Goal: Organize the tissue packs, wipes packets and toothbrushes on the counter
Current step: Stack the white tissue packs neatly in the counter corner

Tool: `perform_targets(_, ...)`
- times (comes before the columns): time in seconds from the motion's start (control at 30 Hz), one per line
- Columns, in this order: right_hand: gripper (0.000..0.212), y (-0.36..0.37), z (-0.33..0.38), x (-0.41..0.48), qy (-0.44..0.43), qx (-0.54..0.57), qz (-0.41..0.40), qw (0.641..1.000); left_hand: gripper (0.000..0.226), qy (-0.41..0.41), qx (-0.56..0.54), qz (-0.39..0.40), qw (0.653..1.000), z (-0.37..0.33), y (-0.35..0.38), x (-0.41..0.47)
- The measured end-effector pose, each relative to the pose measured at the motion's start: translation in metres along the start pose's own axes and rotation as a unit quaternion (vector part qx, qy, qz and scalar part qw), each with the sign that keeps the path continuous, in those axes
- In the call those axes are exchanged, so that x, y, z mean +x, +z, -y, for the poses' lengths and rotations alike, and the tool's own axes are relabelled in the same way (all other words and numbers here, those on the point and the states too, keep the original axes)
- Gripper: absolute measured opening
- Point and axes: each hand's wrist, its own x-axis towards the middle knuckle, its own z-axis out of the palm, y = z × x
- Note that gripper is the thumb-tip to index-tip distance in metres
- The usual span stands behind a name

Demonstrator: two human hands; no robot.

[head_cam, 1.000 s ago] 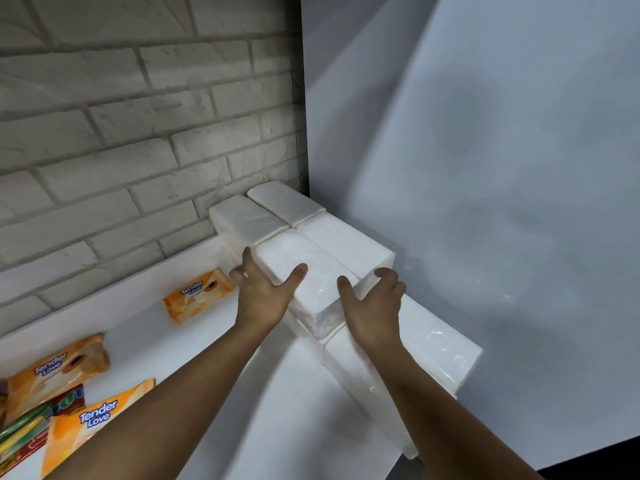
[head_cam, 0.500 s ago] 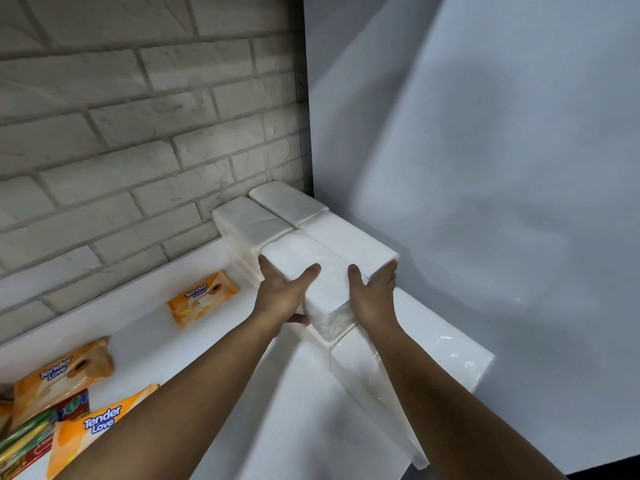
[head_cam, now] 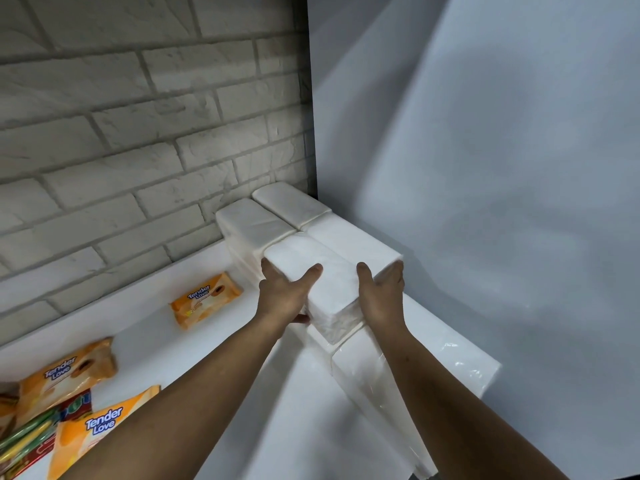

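Tissue packs filled the middle of the frame, and the top tissue pack [head_cam: 313, 271] lay between the two hands on a stack set in the corner where the brick wall [head_cam: 138, 133] met the pale side panel [head_cam: 485, 168]. Its long axis ran from the lower centre up and to the left, toward the wall, so both hands met it at its near end. The left hand [head_cam: 282, 296] pressed its left flank, thumb spread over the top face and fingers curled at the lower edge; the right hand [head_cam: 381, 296] pressed the opposite flank, thumb likewise on top. Both hands were clamped on that one pack, neither plainly nearer than the other. The pack was a soft white block in clear film, its corners rounded and its near end showing layered folds, likely to give under a squeeze. Three more white packs [head_cam: 287, 206] sat flush behind and beside it, and a long film-wrapped bundle [head_cam: 433, 362] lay below, glossy in places. At lower left, on the smooth white counter [head_cam: 145, 323], lay orange wipes packets [head_cam: 204, 299], well apart from the stack, with toothbrushes [head_cam: 24, 441] in green and yellow packaging at the frame's edge.
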Motion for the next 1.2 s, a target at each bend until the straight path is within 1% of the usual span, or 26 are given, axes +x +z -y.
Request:
perform_targets(0.2, 0.093, -0.007, 0.002, 0.000, -0.006, -0.006, 0.013, 1.000, 0.120, 0.007, -0.003, -0.008, 1.000, 0.002, 0.003, 0.003)
perform_targets(0.33, 0.088, -0.015, 0.013, -0.009, -0.019, -0.017, -0.011, 1.000, 0.132, 0.000, 0.017, -0.018, 1.000, 0.000, 0.001, -0.001)
perform_targets(0.43, 0.079, -0.022, 0.026, -0.019, -0.076, -0.036, -0.029, 0.996, 0.131, 0.021, 0.053, -0.049, 0.997, -0.003, -0.007, -0.006)
perform_targets(0.53, 0.072, -0.021, 0.040, -0.032, -0.152, -0.067, -0.018, 0.986, 0.129, 0.062, 0.066, -0.093, 0.992, -0.005, -0.020, -0.016)
perform_targets(0.63, 0.068, -0.012, 0.054, -0.050, -0.212, -0.084, 0.027, 0.973, 0.109, 0.107, 0.093, -0.152, 0.978, -0.003, -0.043, -0.038)
perform_targets(0.7, 0.067, -0.002, 0.062, -0.063, -0.247, -0.089, 0.059, 0.963, 0.109, 0.139, 0.109, -0.176, 0.968, 0.004, -0.061, -0.049)
perform_targets(0.77, 0.068, 0.011, 0.069, -0.080, -0.264, -0.089, 0.092, 0.956, 0.111, 0.163, 0.123, -0.195, 0.959, 0.011, -0.083, -0.064)
perform_targets(0.8, 0.068, 0.015, 0.071, -0.085, -0.268, -0.087, 0.105, 0.954, 0.108, 0.170, 0.134, -0.202, 0.955, 0.013, -0.089, -0.070)
perform_targets(0.87, 0.071, 0.029, 0.075, -0.102, -0.275, -0.084, 0.136, 0.948, 0.099, 0.175, 0.172, -0.229, 0.942, 0.019, -0.109, -0.089)
perform_targets(0.93, 0.074, 0.046, 0.081, -0.122, -0.288, -0.090, 0.173, 0.938, 0.095, 0.181, 0.206, -0.264, 0.925, 0.026, -0.135, -0.110)
perform_targets(1.03, 0.072, 0.080, 0.093, -0.161, -0.310, -0.101, 0.235, 0.916, 0.097, 0.168, 0.230, -0.317, 0.905, 0.042, -0.189, -0.136)
perform_targets(1.13, 0.074, 0.115, 0.105, -0.198, -0.329, -0.097, 0.269, 0.900, 0.096, 0.146, 0.240, -0.357, 0.891, 0.059, -0.238, -0.159)
perform_targets(1.2, 0.069, 0.138, 0.109, -0.225, -0.338, -0.097, 0.297, 0.888, 0.096, 0.134, 0.249, -0.386, 0.878, 0.069, -0.270, -0.176)
